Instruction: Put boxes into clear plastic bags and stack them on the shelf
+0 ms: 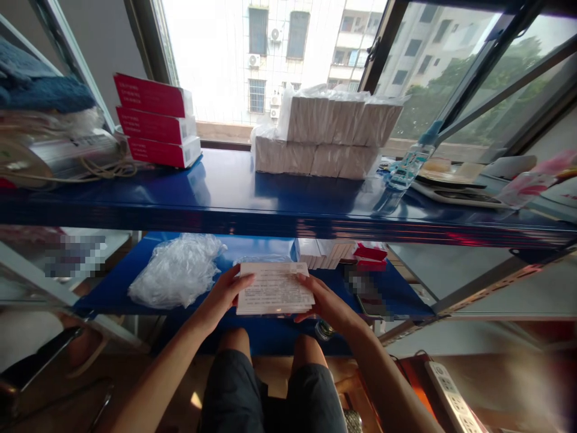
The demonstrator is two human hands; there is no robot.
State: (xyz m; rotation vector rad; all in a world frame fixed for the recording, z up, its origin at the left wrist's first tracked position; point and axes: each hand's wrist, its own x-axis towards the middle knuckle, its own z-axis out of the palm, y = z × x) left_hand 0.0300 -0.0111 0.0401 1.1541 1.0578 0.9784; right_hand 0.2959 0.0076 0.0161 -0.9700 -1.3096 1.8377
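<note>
A stack of white printed cards or flat boxes [274, 290] is held level above my knees, its top face covered in small text. My left hand [231, 287] grips its left edge, thumb on top. At the opposite edge, my right hand [315, 294] holds it the same way, with the fingers partly hidden underneath. Just behind the stack, on the lower blue shelf, stand a row of white flat boxes [325, 252] and a red box [370, 255]. A heap of clear plastic wrap [178, 270] lies left of my left hand.
The upper blue shelf [225, 186] carries plastic-wrapped white blocks [324, 123], three red-and-white boxes [153, 120] and a clear spray bottle [412, 159]. Its front edge runs above my hands. A phone-like dark object [369, 294] lies to the right. A power strip [453, 397] is at lower right.
</note>
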